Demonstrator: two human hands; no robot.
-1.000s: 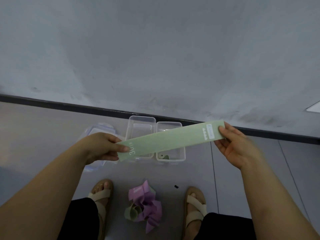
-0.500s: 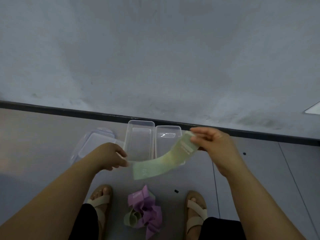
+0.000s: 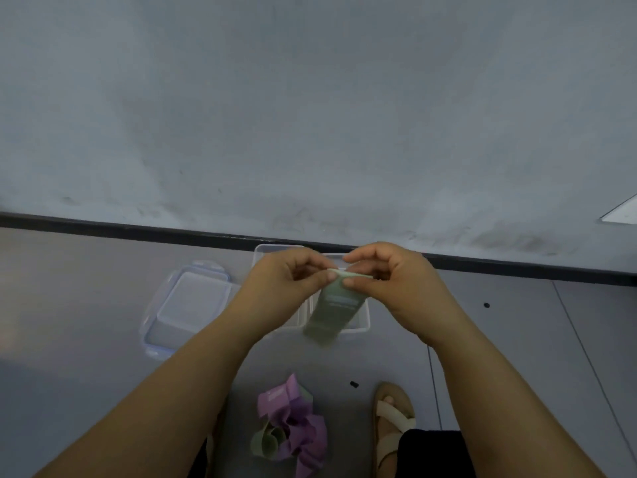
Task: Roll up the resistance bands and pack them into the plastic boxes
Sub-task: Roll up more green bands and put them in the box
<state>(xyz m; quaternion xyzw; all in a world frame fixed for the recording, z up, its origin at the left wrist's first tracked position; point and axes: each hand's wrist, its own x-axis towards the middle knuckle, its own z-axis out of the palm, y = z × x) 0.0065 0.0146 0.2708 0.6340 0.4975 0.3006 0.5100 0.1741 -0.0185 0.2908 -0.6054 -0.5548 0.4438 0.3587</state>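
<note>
- A clear rectangular plastic lid with blue-tinted clips (image 3: 193,305) is lying flat on the grey floor (image 3: 69,288), out to the left and apart from the boxes.
- A clear rectangular plastic box (image 3: 269,246) is sitting at the floor's far edge, by the black skirting. The left hand is covering most of it, so I cannot tell what it is holding.
- The left hand (image 3: 286,281) is hovering over that box, its grip pinching the band's top end between thumb and curled fingers.
- A loose heap of purple and green bands (image 3: 293,429) is lying unrolled at the floor's near edge.
- The pale green flat rubber resistance band (image 3: 332,312) is hanging from the two pinches. Its long axis is running straight down from the hands, so the free length is dangling below both grips, in front of the second box.
- A second clear plastic box (image 3: 358,328) is standing just beside the first, on its right, and the band is screening its inside.
- The right hand (image 3: 396,284) is pinching the same top end, its thumb almost meeting the left thumb. Neither hand is nearer, so the rolling probably needs to start at this held end and work downward.
- A foot in a beige sandal (image 3: 393,419) is resting near the floor's near right.
</note>
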